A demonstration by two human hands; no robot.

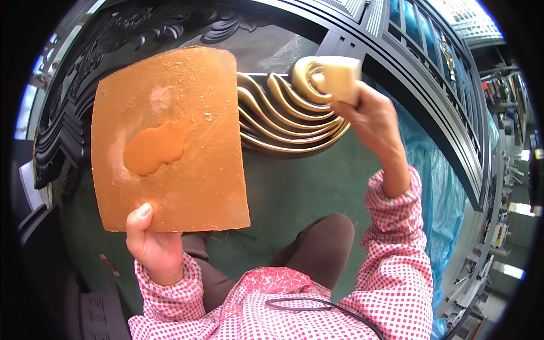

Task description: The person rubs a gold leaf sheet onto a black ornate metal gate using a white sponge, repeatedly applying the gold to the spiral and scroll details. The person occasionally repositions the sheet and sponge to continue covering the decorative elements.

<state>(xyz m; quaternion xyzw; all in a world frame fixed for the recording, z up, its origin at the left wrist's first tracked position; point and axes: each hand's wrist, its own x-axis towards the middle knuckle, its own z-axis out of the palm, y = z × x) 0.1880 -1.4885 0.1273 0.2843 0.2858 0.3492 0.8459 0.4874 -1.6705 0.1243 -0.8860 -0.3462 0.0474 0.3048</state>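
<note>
My left hand (156,243) grips the lower edge of a flat square board (209,181), its thumb on top and its other fingers hidden beneath. The board is coated in orange-gold paint, with a thicker wet puddle of paint (153,150) near its middle. My right hand (371,116) is closed around a pale yellowish sponge block (340,76), slightly blurred. The sponge overlaps the curled end of a carved scroll ornament (289,127) whose raised ridges are gold and grooves dark. Whether the sponge touches the carving I cannot tell. The board covers the ornament's left part.
Black carved woodwork (147,28) runs along the far left. A black panelled frame (436,119) slants down the right side, beside blue plastic sheeting (442,198). My bent knee (323,238) is below the ornament, over a green floor (300,187). A dark moulded piece (99,311) stands lower left.
</note>
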